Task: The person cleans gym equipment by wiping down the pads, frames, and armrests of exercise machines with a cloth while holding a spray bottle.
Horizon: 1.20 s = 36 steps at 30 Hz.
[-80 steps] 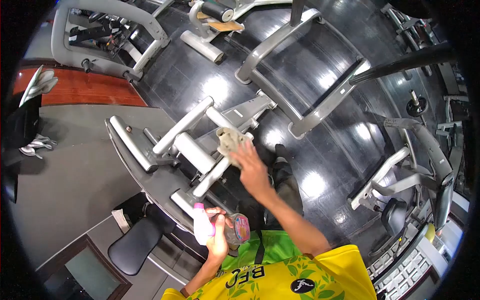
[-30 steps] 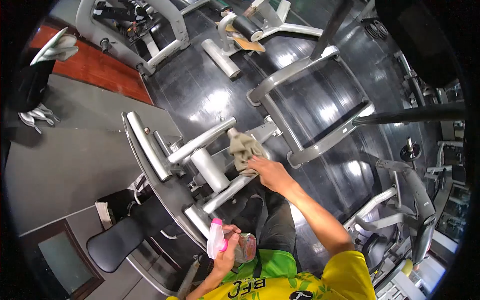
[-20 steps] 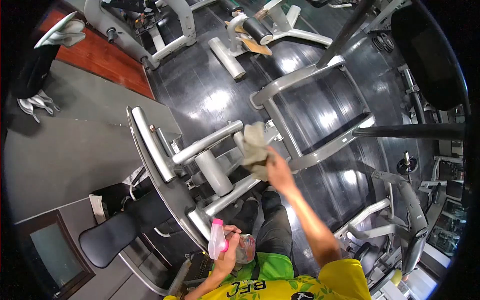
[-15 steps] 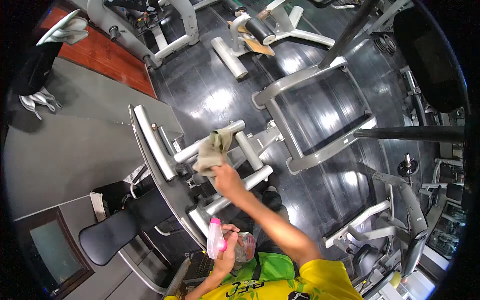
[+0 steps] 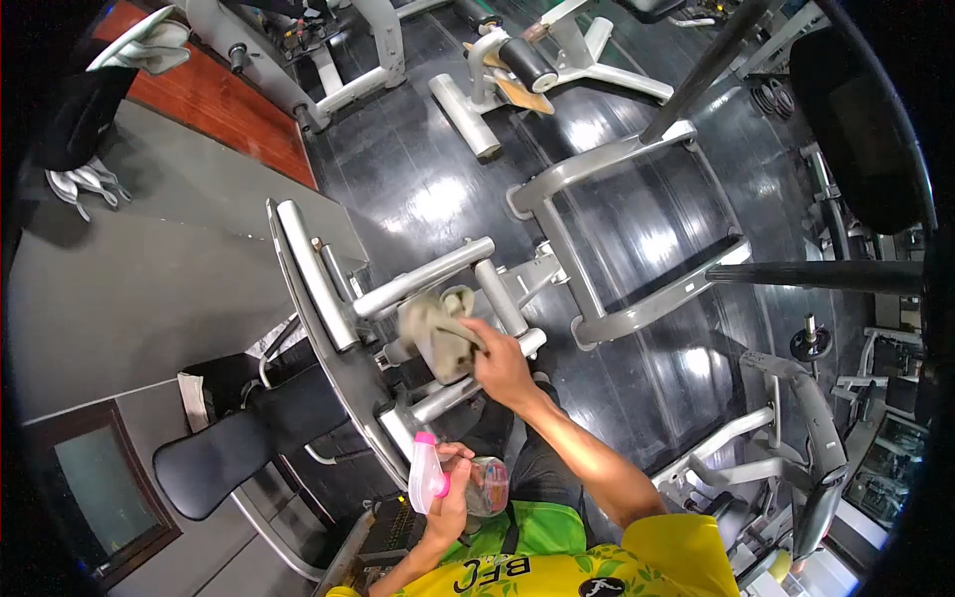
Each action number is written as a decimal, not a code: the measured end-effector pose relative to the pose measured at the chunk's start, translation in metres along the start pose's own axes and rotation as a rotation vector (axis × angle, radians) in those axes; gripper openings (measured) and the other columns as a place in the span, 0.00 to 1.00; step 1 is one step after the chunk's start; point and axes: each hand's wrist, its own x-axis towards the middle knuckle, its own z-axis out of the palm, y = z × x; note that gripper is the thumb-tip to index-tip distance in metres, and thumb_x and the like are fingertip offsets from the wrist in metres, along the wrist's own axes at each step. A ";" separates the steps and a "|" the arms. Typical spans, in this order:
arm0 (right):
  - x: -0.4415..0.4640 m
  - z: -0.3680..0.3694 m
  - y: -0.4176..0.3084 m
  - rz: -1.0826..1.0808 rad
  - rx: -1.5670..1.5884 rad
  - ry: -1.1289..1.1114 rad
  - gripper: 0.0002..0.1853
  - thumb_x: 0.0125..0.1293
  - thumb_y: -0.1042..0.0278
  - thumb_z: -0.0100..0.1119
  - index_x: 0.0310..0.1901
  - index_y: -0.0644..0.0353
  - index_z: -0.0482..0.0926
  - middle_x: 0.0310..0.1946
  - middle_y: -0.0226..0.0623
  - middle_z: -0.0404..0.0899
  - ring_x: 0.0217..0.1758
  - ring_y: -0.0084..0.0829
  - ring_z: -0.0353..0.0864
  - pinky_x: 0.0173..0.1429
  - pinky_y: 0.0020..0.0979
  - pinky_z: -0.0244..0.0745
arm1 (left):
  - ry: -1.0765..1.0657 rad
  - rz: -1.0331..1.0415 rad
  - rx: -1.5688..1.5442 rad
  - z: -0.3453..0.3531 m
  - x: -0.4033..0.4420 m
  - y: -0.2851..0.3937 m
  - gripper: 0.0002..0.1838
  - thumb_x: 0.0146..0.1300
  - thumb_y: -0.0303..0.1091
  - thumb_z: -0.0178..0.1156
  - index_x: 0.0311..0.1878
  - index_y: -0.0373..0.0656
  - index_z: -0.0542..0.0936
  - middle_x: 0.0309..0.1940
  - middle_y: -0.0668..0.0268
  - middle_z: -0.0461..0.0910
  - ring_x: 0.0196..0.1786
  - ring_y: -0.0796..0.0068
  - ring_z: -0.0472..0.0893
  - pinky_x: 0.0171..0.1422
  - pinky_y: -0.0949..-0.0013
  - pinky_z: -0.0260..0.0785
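Observation:
A crumpled olive-beige cloth (image 5: 438, 336) hangs from my right hand (image 5: 502, 370), whose fingers are closed on one edge of it. The cloth is above the silver tubes of a gym machine frame (image 5: 428, 276); whether it touches them I cannot tell. Close to my body, my left hand (image 5: 450, 505) is wrapped round a clear spray bottle (image 5: 489, 488) with a white and pink spray head (image 5: 426, 476). The bottle is tilted, its head to the left. Part of it is hidden by the fingers.
A black padded seat (image 5: 214, 468) stands to the left, beside a grey wall (image 5: 159, 269). Ahead on the dark floor is a grey machine base (image 5: 597, 169). Another machine (image 5: 806, 428) is at right. A black roller pad (image 5: 527, 66) stands farther off.
My right hand has moved right and slightly down with the cloth, which has swung lower and changed its folds. My left hand and the spray bottle have hardly moved.

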 end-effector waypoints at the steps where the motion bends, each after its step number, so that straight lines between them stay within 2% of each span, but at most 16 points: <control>1: 0.015 0.010 0.001 -0.231 -0.217 0.089 0.24 0.49 0.81 0.48 0.52 0.57 0.75 0.58 0.47 0.71 0.63 0.48 0.67 0.58 0.40 0.71 | -0.012 0.004 -0.012 -0.001 0.000 0.000 0.11 0.65 0.23 0.52 0.49 0.41 0.66 0.40 0.59 0.72 0.30 0.72 0.75 0.35 0.69 0.70; 2: 0.028 0.021 0.004 -0.461 -0.433 0.177 0.24 0.50 0.81 0.48 0.51 0.58 0.75 0.62 0.50 0.66 0.66 0.49 0.64 0.59 0.40 0.71 | -0.023 0.007 -0.025 -0.001 -0.001 0.000 0.11 0.66 0.24 0.51 0.49 0.41 0.65 0.41 0.60 0.71 0.31 0.74 0.75 0.36 0.70 0.69; 5: 0.058 0.058 0.019 -0.592 -0.649 0.256 0.20 0.54 0.74 0.54 0.52 0.60 0.75 0.68 0.53 0.54 0.68 0.51 0.59 0.58 0.42 0.72 | -0.023 0.003 -0.041 0.000 -0.001 0.002 0.11 0.66 0.24 0.51 0.49 0.41 0.65 0.40 0.60 0.71 0.32 0.74 0.75 0.36 0.70 0.69; 8: 0.056 0.065 0.014 -0.438 -0.541 0.292 0.17 0.56 0.69 0.58 0.48 0.62 0.76 0.71 0.51 0.46 0.63 0.53 0.66 0.58 0.43 0.71 | 0.010 0.010 -0.061 0.000 -0.001 0.000 0.10 0.66 0.24 0.51 0.49 0.41 0.65 0.40 0.61 0.71 0.32 0.74 0.75 0.36 0.70 0.69; 9: 0.049 0.065 0.012 -0.314 -0.428 0.288 0.14 0.59 0.67 0.58 0.44 0.63 0.74 0.63 0.56 0.60 0.53 0.57 0.72 0.54 0.47 0.72 | 0.016 0.009 -0.066 0.000 -0.002 0.000 0.10 0.66 0.24 0.51 0.49 0.41 0.65 0.40 0.61 0.71 0.32 0.74 0.75 0.36 0.70 0.69; 10: 0.045 0.062 0.016 -0.314 -0.432 0.283 0.14 0.59 0.67 0.58 0.44 0.63 0.74 0.63 0.56 0.60 0.53 0.57 0.72 0.54 0.47 0.72 | 0.007 0.008 -0.045 0.000 -0.002 0.000 0.11 0.65 0.23 0.51 0.49 0.41 0.65 0.40 0.59 0.71 0.33 0.71 0.75 0.35 0.69 0.70; 12: 0.036 0.052 0.024 -0.087 -0.330 0.234 0.11 0.62 0.66 0.54 0.42 0.64 0.70 0.48 0.58 0.72 0.43 0.60 0.74 0.47 0.50 0.70 | -0.001 0.009 -0.024 -0.001 -0.002 -0.001 0.12 0.65 0.23 0.51 0.50 0.41 0.65 0.40 0.58 0.71 0.33 0.69 0.76 0.35 0.68 0.71; 13: 0.030 0.045 0.028 -0.166 -0.327 0.260 0.11 0.65 0.64 0.50 0.44 0.61 0.67 0.37 0.55 0.75 0.41 0.60 0.75 0.44 0.52 0.70 | 0.001 0.006 -0.033 -0.001 -0.002 -0.002 0.12 0.65 0.23 0.51 0.50 0.41 0.65 0.40 0.58 0.71 0.33 0.69 0.76 0.34 0.68 0.70; 18: 0.018 0.018 0.029 -0.151 -0.413 0.115 0.12 0.66 0.64 0.51 0.41 0.64 0.67 0.35 0.55 0.76 0.42 0.59 0.74 0.43 0.50 0.69 | 0.006 -0.011 -0.070 -0.002 -0.003 -0.003 0.12 0.65 0.23 0.51 0.50 0.42 0.65 0.40 0.59 0.70 0.33 0.69 0.75 0.34 0.68 0.70; 22: 0.029 0.030 0.024 -0.202 -0.372 0.218 0.07 0.58 0.75 0.52 0.39 0.65 0.72 0.40 0.50 0.77 0.47 0.55 0.75 0.49 0.47 0.71 | -0.011 -0.010 -0.074 -0.001 -0.004 -0.003 0.11 0.66 0.24 0.50 0.50 0.41 0.64 0.42 0.60 0.70 0.32 0.73 0.75 0.37 0.70 0.70; 24: 0.039 0.039 0.022 -0.582 -0.400 0.339 0.13 0.52 0.79 0.52 0.41 0.63 0.74 0.40 0.45 0.79 0.54 0.48 0.76 0.55 0.43 0.72 | -0.006 -0.003 -0.074 -0.002 -0.003 -0.004 0.11 0.66 0.23 0.50 0.50 0.41 0.64 0.41 0.59 0.70 0.31 0.73 0.75 0.37 0.70 0.70; 26: 0.048 0.040 0.008 -0.659 -0.438 0.303 0.14 0.51 0.78 0.54 0.41 0.59 0.77 0.41 0.39 0.79 0.58 0.40 0.75 0.59 0.38 0.72 | 0.000 0.012 -0.041 -0.002 -0.005 -0.003 0.11 0.67 0.23 0.49 0.50 0.41 0.64 0.41 0.59 0.70 0.31 0.74 0.75 0.37 0.70 0.70; 29: 0.065 0.053 0.003 -1.020 -0.809 -0.054 0.11 0.53 0.71 0.55 0.40 0.52 0.78 0.48 0.33 0.76 0.62 0.33 0.70 0.66 0.37 0.63 | 0.022 -0.004 -0.049 -0.001 -0.005 -0.002 0.11 0.65 0.24 0.51 0.50 0.42 0.66 0.40 0.60 0.70 0.31 0.71 0.74 0.37 0.67 0.70; 30: 0.067 0.060 0.005 -1.024 -0.808 -0.058 0.11 0.53 0.71 0.55 0.40 0.52 0.78 0.48 0.33 0.76 0.62 0.33 0.70 0.66 0.37 0.63 | 0.026 -0.002 -0.050 0.000 -0.004 -0.002 0.11 0.65 0.24 0.51 0.50 0.42 0.66 0.40 0.60 0.70 0.31 0.71 0.74 0.37 0.67 0.70; 33: 0.067 0.079 0.001 -0.816 -1.587 -0.239 0.13 0.61 0.62 0.49 0.43 0.52 0.81 0.49 0.30 0.76 0.58 0.32 0.68 0.69 0.39 0.53 | 0.031 0.002 -0.053 -0.001 -0.004 -0.002 0.11 0.65 0.24 0.51 0.50 0.42 0.66 0.40 0.60 0.70 0.31 0.71 0.74 0.37 0.67 0.70; 36: 0.062 0.098 0.005 -0.724 -1.798 -0.216 0.13 0.62 0.62 0.50 0.43 0.52 0.82 0.50 0.32 0.77 0.59 0.30 0.67 0.69 0.40 0.53 | 0.017 0.011 -0.058 -0.002 -0.005 -0.005 0.11 0.65 0.25 0.51 0.50 0.42 0.66 0.40 0.59 0.70 0.33 0.70 0.74 0.36 0.67 0.70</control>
